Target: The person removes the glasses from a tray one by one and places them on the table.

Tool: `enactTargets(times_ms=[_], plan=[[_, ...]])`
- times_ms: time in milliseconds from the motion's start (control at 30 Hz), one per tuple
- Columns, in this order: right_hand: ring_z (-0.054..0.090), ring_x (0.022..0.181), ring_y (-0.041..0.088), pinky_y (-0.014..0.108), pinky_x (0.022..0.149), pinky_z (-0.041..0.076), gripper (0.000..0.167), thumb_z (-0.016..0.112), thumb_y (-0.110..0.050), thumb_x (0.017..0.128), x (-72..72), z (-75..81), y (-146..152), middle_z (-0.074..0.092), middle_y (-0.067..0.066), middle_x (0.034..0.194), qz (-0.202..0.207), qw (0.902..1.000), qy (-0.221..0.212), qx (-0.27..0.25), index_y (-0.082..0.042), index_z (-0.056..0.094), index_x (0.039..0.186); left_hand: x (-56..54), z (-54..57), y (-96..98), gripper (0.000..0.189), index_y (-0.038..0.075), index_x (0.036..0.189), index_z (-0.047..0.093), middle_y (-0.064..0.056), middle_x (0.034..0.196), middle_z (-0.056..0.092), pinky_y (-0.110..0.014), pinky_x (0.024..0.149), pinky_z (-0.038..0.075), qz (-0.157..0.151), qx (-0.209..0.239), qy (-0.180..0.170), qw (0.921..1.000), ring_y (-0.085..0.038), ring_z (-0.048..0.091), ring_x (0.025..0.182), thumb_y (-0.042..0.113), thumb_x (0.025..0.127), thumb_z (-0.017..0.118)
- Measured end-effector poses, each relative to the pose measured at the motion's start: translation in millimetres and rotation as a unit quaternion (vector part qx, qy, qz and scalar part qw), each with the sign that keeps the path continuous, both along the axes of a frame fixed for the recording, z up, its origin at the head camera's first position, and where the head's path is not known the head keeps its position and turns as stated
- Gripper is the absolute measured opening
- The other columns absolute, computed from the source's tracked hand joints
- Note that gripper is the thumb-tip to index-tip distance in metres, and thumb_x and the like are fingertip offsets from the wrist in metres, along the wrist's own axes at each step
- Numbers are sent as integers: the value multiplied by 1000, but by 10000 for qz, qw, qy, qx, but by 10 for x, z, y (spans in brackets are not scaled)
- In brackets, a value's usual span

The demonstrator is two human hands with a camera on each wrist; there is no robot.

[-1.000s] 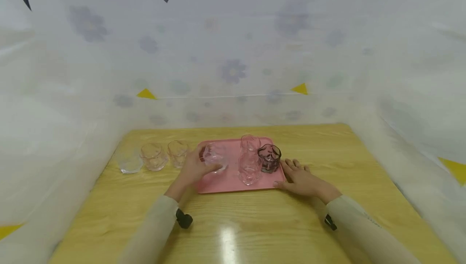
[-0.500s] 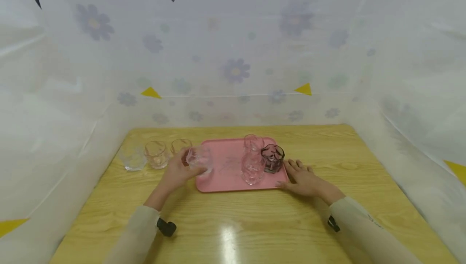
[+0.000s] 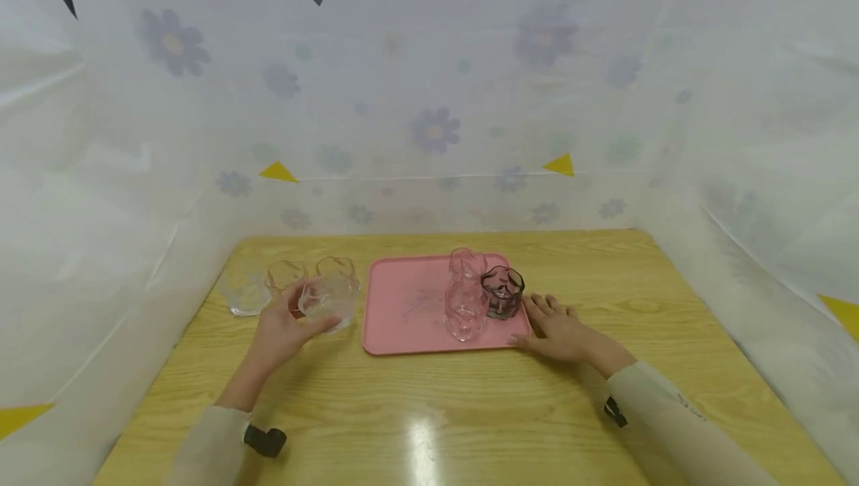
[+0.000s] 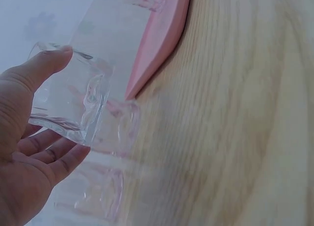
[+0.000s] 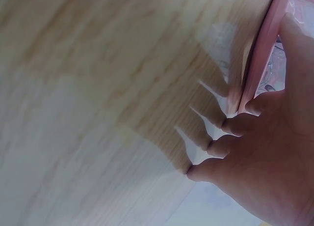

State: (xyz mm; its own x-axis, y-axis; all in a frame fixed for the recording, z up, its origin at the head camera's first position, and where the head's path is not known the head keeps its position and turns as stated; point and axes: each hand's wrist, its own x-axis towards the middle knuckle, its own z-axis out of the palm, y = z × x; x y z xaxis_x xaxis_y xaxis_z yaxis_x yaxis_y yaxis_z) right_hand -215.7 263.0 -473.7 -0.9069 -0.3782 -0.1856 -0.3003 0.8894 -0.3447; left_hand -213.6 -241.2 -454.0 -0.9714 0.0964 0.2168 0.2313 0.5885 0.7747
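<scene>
My left hand (image 3: 280, 329) grips a clear glass (image 3: 329, 303) left of the pink tray (image 3: 403, 344), thumb on the near side and fingers on the far side. In the left wrist view the same glass (image 4: 73, 96) lies between thumb and fingers, close over the table. My right hand (image 3: 560, 331) rests with spread fingers at the tray's right edge, its thumb at the front right corner. On the right half of the tray stand a dark purple glass (image 3: 502, 292) and two pinkish clear glasses, one in front (image 3: 466, 314) and one behind (image 3: 466, 264).
Behind and left of the held glass, a row of glasses stands on the wooden table (image 3: 470, 411): a clear one (image 3: 244, 292) at the far left, then a pale pink one (image 3: 285, 277) and another (image 3: 338, 268). White patterned sheeting (image 3: 429, 83) encloses the table's back and sides.
My left hand has carried the clear glass leftward from over the tray's left half to beside the tray, in front of the row. My right hand stays at the tray's right edge.
</scene>
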Motion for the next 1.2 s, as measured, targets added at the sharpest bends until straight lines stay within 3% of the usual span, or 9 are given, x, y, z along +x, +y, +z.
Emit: enactTargets(times_ms=[200, 433, 533, 700, 1000, 1200], plan=[[12, 157, 58, 82, 120, 11, 98, 55, -63, 102, 1, -7, 9, 20, 31, 171, -23, 10000, -18, -55, 3, 20, 166, 109, 7, -231, 83, 5, 152, 50, -21, 132, 66, -21, 76, 55, 295, -89, -125, 9994, -31, 67, 105, 38, 87, 88], [11, 158, 58, 82, 120, 11, 99, 55, -64, 103, -11, -26, 15, 19, 31, 172, -1, 10000, -44, -21, 2, 19, 166, 226, 35, -483, 74, 4, 146, 54, -20, 125, 67, -21, 66, 52, 695, -335, 16, 9970, -9, 59, 81, 35, 88, 88], [12, 158, 58, 82, 120, 11, 98, 55, -63, 103, -18, -30, 23, 20, 31, 171, -2, 10000, -2, -50, 2, 20, 166, 259, 29, -594, 75, 3, 148, 53, -22, 127, 68, -19, 67, 51, 828, -380, 47, 9958, -5, 59, 82, 35, 89, 87], [12, 158, 57, 82, 120, 11, 98, 55, -63, 103, -23, -29, 25, 20, 30, 172, -10, 10000, -8, -47, 2, 20, 167, 322, 2, -769, 85, -1, 155, 45, -24, 139, 62, -16, 67, 50, 1000, -432, -119, 9940, -10, 56, 89, 37, 90, 86], [11, 158, 58, 82, 120, 11, 98, 55, -64, 102, -13, -24, 12, 20, 30, 172, -17, 10000, -47, -20, 2, 20, 167, 411, -66, -1027, 75, 0, 144, 52, -19, 119, 64, -19, 59, 46, 1472, -646, -91, 9870, 0, 49, 77, 36, 88, 88], [10, 158, 58, 83, 120, 11, 97, 55, -62, 103, -4, -15, 19, 20, 30, 172, -21, 9999, -60, -78, 0, 19, 167, 417, -68, -1166, 83, -3, 148, 48, -27, 126, 61, -18, 62, 46, 1671, -797, -373, 9820, 0, 49, 81, 42, 89, 85]])
